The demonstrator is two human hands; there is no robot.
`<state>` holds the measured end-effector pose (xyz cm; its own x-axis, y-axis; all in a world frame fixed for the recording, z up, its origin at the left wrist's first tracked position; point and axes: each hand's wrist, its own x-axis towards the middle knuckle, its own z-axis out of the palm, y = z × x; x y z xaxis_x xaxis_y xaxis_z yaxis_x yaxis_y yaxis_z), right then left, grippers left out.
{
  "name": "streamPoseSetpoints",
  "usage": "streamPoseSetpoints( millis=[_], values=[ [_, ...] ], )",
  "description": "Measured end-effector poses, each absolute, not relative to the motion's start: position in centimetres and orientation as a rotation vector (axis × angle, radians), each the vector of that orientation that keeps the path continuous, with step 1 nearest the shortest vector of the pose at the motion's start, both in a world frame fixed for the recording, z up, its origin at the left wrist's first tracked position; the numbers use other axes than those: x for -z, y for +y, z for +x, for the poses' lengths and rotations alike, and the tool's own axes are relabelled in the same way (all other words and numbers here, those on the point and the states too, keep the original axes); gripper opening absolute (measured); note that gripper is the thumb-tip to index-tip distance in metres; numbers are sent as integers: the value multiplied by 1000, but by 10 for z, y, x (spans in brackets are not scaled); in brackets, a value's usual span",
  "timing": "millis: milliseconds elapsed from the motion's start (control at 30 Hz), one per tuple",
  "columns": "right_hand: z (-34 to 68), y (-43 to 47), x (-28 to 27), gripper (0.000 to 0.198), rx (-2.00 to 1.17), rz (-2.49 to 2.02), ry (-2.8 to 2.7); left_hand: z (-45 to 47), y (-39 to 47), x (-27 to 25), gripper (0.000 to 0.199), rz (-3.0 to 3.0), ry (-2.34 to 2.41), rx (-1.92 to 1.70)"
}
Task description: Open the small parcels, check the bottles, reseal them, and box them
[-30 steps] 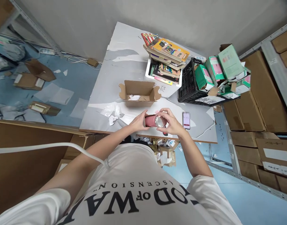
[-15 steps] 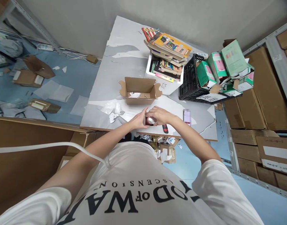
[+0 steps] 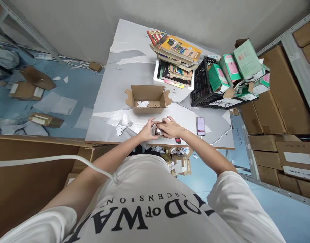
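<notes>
Close to the table's front edge, both hands meet around a small, shiny, reddish-brown rounded object (image 3: 159,131) whose kind I cannot make out. My left hand (image 3: 146,131) grips it from the left, thumb and fingers around its side. From the right, my right hand (image 3: 170,128) lies over it with bent fingers, hiding much of its surface. Just beyond the hands stands an open cardboard box (image 3: 148,110) with some white paper inside. Beside my right wrist, a red and black tool (image 3: 178,140) is partly hidden.
Crumpled paper and plastic (image 3: 120,121) lie left of the hands. A phone (image 3: 200,126) with a cable rests on the right. Behind are a white bin (image 3: 173,92) piled with books and a black crate (image 3: 200,92) of green boxes. Shelved cartons (image 3: 266,114) stand far right.
My right hand's fingers have spread further over the shiny object, covering more of it. The camera view has shifted slightly, moving the table things a little left.
</notes>
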<state>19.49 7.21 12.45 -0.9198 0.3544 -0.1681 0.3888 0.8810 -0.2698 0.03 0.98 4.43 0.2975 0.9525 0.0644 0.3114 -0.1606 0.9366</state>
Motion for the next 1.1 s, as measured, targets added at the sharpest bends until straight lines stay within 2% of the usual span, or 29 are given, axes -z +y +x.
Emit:
streamPoseSetpoints(
  millis=[67,167,233,300,400,467,567,600,667,767,933,1100],
  values=[
    [203,65,-119,36,498,744,3028,1,8,-41,88,1662,1159,-936],
    [216,47,-102,49,621,1257,3153,2,5,-37,73,1706,1154,-952],
    [222,33,-88,49,771,1506,3147,2,4,-37,65,1746,1168,-915],
    [224,22,-77,41,901,1510,3116,2,4,-39,59,1790,1189,-866],
    [225,16,-69,36,917,1424,3076,1,7,-43,51,1861,1183,-809],
    [226,18,-69,44,906,1479,3057,-1,11,-46,48,1887,1171,-792],
    [227,25,-72,69,1039,1410,3082,-4,14,-48,46,1906,1159,-795],
    [226,27,-72,70,1087,1351,3102,-4,14,-49,46,1911,1154,-793],
    [222,31,-70,60,1120,1291,3123,-5,13,-49,49,1906,1154,-765],
    [210,35,-65,48,994,1327,3093,-5,9,-48,64,1838,1193,-732],
    [190,32,-67,52,695,1150,3031,-4,5,-46,93,1752,1200,-766],
    [183,23,-77,66,505,1044,2979,-11,8,-47,114,1784,1154,-678]
  ],
)
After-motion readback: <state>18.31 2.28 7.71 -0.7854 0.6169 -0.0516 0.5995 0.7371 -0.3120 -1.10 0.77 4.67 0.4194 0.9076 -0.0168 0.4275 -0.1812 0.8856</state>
